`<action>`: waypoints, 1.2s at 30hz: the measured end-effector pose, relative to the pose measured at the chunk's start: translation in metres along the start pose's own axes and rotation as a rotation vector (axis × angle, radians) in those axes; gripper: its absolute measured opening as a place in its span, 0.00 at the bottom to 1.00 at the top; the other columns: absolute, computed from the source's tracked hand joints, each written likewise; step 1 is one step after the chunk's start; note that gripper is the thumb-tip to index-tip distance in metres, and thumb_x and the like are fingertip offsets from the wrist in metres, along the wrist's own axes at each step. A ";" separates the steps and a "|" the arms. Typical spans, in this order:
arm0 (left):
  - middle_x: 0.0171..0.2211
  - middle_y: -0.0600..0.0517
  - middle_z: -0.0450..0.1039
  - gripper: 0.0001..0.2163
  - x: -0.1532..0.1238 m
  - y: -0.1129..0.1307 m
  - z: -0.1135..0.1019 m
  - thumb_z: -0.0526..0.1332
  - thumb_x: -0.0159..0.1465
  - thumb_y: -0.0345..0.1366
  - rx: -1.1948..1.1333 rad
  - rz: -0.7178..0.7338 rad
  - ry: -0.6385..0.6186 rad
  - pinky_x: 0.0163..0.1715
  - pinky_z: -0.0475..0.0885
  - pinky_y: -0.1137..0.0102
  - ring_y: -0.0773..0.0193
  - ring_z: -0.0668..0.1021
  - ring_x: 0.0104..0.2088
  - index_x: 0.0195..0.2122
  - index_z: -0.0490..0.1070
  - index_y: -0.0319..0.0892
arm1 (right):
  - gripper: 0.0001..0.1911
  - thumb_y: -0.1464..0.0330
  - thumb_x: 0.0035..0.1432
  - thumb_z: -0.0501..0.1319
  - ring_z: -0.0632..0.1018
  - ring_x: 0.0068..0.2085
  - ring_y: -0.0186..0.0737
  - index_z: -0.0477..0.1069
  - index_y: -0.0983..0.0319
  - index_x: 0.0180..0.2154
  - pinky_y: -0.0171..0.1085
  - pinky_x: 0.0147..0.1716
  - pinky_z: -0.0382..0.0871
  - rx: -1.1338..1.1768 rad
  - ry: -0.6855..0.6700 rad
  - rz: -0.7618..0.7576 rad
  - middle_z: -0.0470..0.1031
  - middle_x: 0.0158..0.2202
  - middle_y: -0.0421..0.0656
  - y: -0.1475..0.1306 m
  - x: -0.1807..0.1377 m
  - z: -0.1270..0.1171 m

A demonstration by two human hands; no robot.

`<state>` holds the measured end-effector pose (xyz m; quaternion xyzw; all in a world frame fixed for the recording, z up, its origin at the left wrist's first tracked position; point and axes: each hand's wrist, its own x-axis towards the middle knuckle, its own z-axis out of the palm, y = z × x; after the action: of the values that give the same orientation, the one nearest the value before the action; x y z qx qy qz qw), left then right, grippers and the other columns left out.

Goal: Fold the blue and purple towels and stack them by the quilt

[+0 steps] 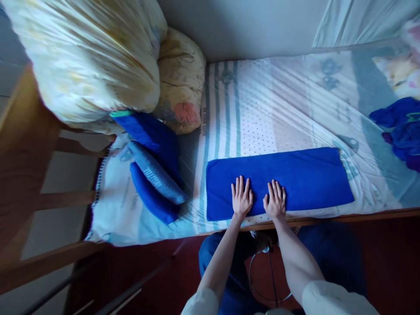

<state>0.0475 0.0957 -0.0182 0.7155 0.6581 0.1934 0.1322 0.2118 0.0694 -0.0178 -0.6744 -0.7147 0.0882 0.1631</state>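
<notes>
A blue towel lies spread in a long flat rectangle near the front edge of the bed. My left hand rests palm down on its left part, fingers stretched out. A little to the right, my right hand presses flat on the same cloth with its fingers apart. Neither hand grips anything. The towel's surface looks mostly smooth, and its right end slants slightly.
Rolled or folded cloths, blue and grey-blue, lie at the left. Behind them are a large yellowish bundle and a pillow. Crumpled blue cloth sits at the right. A wooden bed frame borders the left end.
</notes>
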 end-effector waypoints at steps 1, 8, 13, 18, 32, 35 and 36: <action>0.73 0.44 0.47 0.28 -0.005 0.002 0.003 0.50 0.71 0.36 -0.003 -0.015 0.014 0.72 0.46 0.46 0.51 0.50 0.74 0.72 0.53 0.45 | 0.30 0.69 0.67 0.51 0.58 0.71 0.48 0.58 0.64 0.69 0.54 0.70 0.48 -0.001 -0.006 -0.002 0.60 0.70 0.51 0.000 0.000 -0.001; 0.72 0.43 0.53 0.27 -0.002 -0.003 0.006 0.52 0.69 0.34 0.010 -0.017 0.073 0.71 0.48 0.49 0.52 0.55 0.73 0.70 0.59 0.43 | 0.30 0.69 0.68 0.50 0.57 0.72 0.47 0.58 0.65 0.69 0.52 0.71 0.45 0.009 -0.071 0.030 0.57 0.71 0.51 -0.005 0.000 -0.012; 0.71 0.43 0.54 0.27 -0.003 -0.003 0.008 0.53 0.68 0.34 -0.019 -0.017 0.085 0.71 0.48 0.49 0.51 0.57 0.72 0.69 0.62 0.42 | 0.29 0.67 0.69 0.51 0.55 0.73 0.47 0.57 0.60 0.70 0.52 0.71 0.45 0.035 -0.130 0.007 0.54 0.73 0.48 -0.005 0.012 -0.014; 0.71 0.44 0.55 0.27 -0.003 -0.004 0.009 0.54 0.67 0.35 -0.046 -0.023 0.103 0.71 0.49 0.48 0.49 0.58 0.72 0.69 0.62 0.44 | 0.30 0.63 0.71 0.50 0.54 0.73 0.46 0.54 0.59 0.71 0.51 0.72 0.42 0.001 -0.191 -0.083 0.52 0.74 0.46 0.041 0.066 -0.020; 0.71 0.46 0.54 0.30 -0.003 -0.005 0.012 0.55 0.66 0.35 -0.094 -0.004 0.149 0.71 0.48 0.48 0.47 0.59 0.71 0.71 0.58 0.48 | 0.33 0.58 0.72 0.43 0.51 0.74 0.46 0.49 0.64 0.73 0.51 0.72 0.42 -0.257 -0.037 0.216 0.49 0.74 0.48 0.213 0.134 -0.058; 0.71 0.45 0.55 0.29 -0.002 -0.005 0.012 0.55 0.66 0.35 -0.081 0.010 0.165 0.70 0.50 0.48 0.48 0.60 0.71 0.70 0.58 0.47 | 0.34 0.57 0.72 0.42 0.51 0.74 0.47 0.49 0.65 0.73 0.52 0.71 0.43 -0.268 -0.002 0.280 0.48 0.74 0.50 0.228 0.142 -0.058; 0.71 0.45 0.56 0.29 -0.002 -0.005 0.012 0.55 0.67 0.35 -0.076 0.016 0.171 0.70 0.50 0.48 0.48 0.60 0.71 0.70 0.59 0.47 | 0.34 0.57 0.72 0.41 0.51 0.73 0.47 0.49 0.65 0.73 0.52 0.71 0.43 -0.268 0.006 0.297 0.49 0.74 0.50 0.231 0.144 -0.057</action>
<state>0.0481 0.0951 -0.0310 0.6960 0.6535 0.2796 0.1014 0.4431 0.2245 -0.0279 -0.7884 -0.6122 0.0132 0.0590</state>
